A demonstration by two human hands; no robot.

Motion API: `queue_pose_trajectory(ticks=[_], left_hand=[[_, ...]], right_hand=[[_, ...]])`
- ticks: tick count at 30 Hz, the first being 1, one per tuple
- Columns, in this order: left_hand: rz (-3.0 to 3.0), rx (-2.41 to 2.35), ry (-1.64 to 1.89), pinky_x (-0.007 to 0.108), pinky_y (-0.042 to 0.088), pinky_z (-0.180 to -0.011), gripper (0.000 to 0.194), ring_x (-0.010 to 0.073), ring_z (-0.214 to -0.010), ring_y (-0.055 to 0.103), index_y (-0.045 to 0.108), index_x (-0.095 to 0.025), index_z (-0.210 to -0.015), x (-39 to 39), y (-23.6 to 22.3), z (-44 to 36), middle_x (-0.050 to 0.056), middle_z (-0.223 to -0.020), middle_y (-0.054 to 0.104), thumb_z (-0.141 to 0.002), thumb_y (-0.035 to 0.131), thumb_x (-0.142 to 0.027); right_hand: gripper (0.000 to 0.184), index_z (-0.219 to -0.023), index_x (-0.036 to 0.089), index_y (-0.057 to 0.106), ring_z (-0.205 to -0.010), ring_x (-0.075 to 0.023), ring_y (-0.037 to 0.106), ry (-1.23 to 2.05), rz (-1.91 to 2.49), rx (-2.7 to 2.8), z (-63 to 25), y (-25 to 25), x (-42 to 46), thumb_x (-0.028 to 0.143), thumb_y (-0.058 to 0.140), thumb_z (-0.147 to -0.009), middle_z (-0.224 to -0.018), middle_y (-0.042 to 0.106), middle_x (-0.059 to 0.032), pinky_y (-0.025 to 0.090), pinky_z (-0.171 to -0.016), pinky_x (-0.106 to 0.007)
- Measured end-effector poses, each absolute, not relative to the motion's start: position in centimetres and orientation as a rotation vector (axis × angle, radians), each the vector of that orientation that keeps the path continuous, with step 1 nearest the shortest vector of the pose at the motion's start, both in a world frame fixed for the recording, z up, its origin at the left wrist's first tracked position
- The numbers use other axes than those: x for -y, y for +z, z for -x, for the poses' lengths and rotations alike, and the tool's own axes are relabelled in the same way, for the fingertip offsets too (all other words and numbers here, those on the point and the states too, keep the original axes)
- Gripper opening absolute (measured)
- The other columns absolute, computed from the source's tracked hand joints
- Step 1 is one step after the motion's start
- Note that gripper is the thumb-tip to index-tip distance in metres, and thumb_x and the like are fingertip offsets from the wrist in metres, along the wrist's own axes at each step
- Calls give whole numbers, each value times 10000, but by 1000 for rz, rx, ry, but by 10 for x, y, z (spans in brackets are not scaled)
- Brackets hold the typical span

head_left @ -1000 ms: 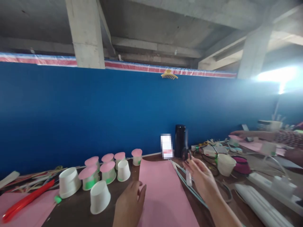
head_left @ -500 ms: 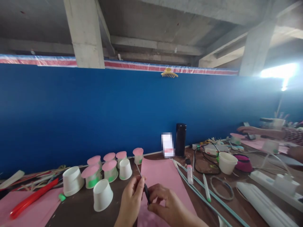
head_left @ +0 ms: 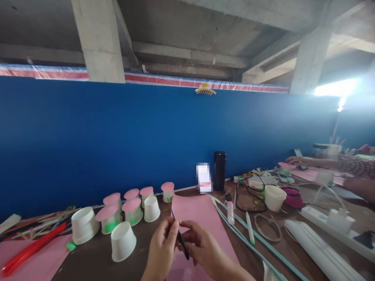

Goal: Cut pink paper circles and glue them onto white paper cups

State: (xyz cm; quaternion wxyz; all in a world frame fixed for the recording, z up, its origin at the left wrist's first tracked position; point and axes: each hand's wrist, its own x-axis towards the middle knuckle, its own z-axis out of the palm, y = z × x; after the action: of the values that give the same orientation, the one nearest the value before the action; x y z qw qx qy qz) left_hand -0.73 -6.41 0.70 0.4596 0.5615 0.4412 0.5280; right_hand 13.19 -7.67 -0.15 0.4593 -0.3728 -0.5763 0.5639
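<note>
My left hand (head_left: 163, 244) pinches a slender black-handled tool (head_left: 183, 246) between thumb and fingers. Its thin shaft points up and away, and its exact kind is not clear. Curled around the handle from the other side is my right hand (head_left: 206, 249), with fingertips close to the left thumb; its exact contact is partly hidden. Both hands are above a long pink sheet (head_left: 190, 207) on the brown table. To the left of my hands stand an upturned white paper cup (head_left: 123, 242) and several cups topped with pink discs (head_left: 132, 205).
A red tool (head_left: 33, 248) lies on pink paper at the left. Behind the sheet stand a phone (head_left: 204, 177) and a black flask (head_left: 219, 171). Pale blue strips (head_left: 249, 232), a marker (head_left: 250, 228) and a power strip (head_left: 319, 218) lie right. Another person's arm (head_left: 318, 162) reaches in.
My right fingers have moved up the tool towards my left thumb, leaving the handle's lower end exposed. The whole view has shifted slightly. At the right, the other person's hand has moved toward a pink-topped cup.
</note>
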Motion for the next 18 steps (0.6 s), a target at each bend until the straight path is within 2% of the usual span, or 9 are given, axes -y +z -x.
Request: queue_pose_trajectory(ticks=[2, 5, 9, 11, 14, 18], left_hand=[[-1442, -1089, 1293, 217, 431, -552, 375, 143, -602, 514, 587, -173, -894, 66, 8, 6, -12, -661, 553, -780, 547, -528], [-1535, -1085, 1250, 243, 458, -663, 370, 184, -726, 581, 593, -171, -893, 65, 8, 7, 24, -743, 616, -802, 519, -521], [-1600, -1264, 1184, 243, 431, -566, 430, 164, -586, 568, 611, -170, -860, 51, 2, 22, 29, -700, 634, -838, 417, -553], [-1554, -1399, 1181, 245, 419, -542, 431, 168, -576, 582, 611, -172, -936, 41, -4, 35, 39, -750, 659, -843, 403, -537], [-1567, -1583, 1022, 243, 408, -548, 320, 176, -621, 617, 600, -161, -1007, 30, -15, 52, 59, -827, 680, -839, 438, -381], [-1746, -1753, 885, 242, 400, -614, 258, 194, -723, 641, 642, -166, -815, 29, -24, 57, 69, -741, 681, -841, 404, -263]], right_hand=[[439, -1160, 183, 552, -553, -85, 497, 1371, 914, 1410, -130, 0, 77, 204, 636, -729, -713, 630, 15, 309, -427, -173], [372, -1082, 177, 619, -572, -79, 489, 1312, 906, 1439, -127, 2, 78, 185, 649, -711, -676, 608, 26, 339, -495, -185], [364, -1096, 170, 613, -599, -113, 532, 1216, 1000, 1416, -131, 3, 75, 193, 588, -734, -686, 620, 5, 352, -488, -203], [400, -1141, 167, 577, -597, -131, 546, 1183, 1101, 1352, -138, 1, 71, 254, 574, -751, -701, 629, -7, 337, -455, -206], [403, -1153, 181, 564, -562, -139, 539, 946, 1258, 1382, -153, -2, 63, 327, 555, -778, -661, 618, 9, 357, -474, -228], [331, -1089, 238, 604, -608, -172, 590, 556, 1500, 1617, -168, -4, 59, 266, 517, -771, -665, 661, 10, 385, -561, -254]])
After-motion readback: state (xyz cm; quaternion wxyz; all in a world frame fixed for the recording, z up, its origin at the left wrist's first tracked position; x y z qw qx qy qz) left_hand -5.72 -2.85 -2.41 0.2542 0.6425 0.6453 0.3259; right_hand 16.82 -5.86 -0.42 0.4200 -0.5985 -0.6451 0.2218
